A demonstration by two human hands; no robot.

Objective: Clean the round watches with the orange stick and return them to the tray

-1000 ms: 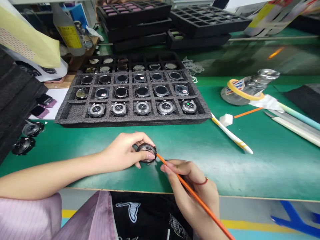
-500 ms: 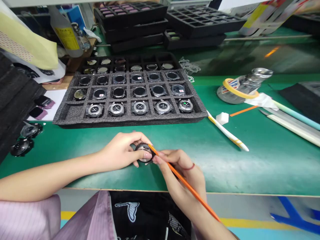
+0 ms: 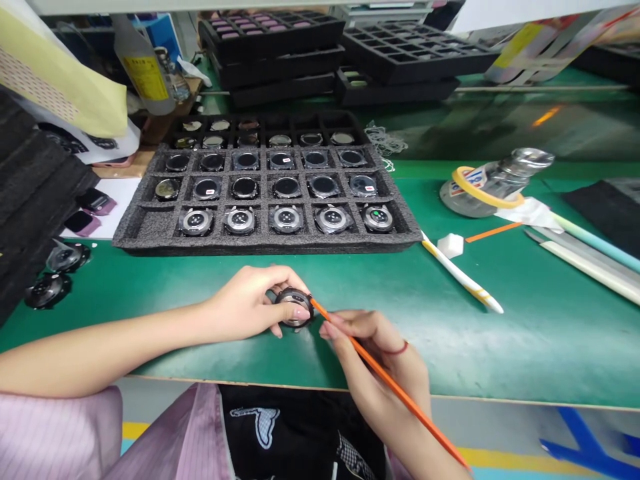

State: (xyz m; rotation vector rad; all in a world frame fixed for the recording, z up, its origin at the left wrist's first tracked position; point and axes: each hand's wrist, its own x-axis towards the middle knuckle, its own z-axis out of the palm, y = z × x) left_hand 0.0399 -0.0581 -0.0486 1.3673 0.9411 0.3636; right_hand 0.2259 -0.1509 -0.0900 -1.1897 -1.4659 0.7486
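My left hand is closed around a round black-and-silver watch case, its thumb lying across the metal face. A long thin orange stick is pinched in my right hand like a pen. The stick's upper tip meets the right edge of the watch case; whether it presses in there I cannot tell. Just beyond my hands lies a black foam tray with several round watch cases in its cells. The front row shows metal backs, such as one watch case, and the rows behind show dark faces.
On the right are a toothbrush, a white block, a glass bottle with a yellow ring, and a white-handled blade. Two loose watch cases lie at left beside stacked foam. More trays are stacked behind.
My right hand has drawn slightly right and down with the orange stick, whose tip has slid from the watch case's top to its right edge. The whole view has shifted slightly.
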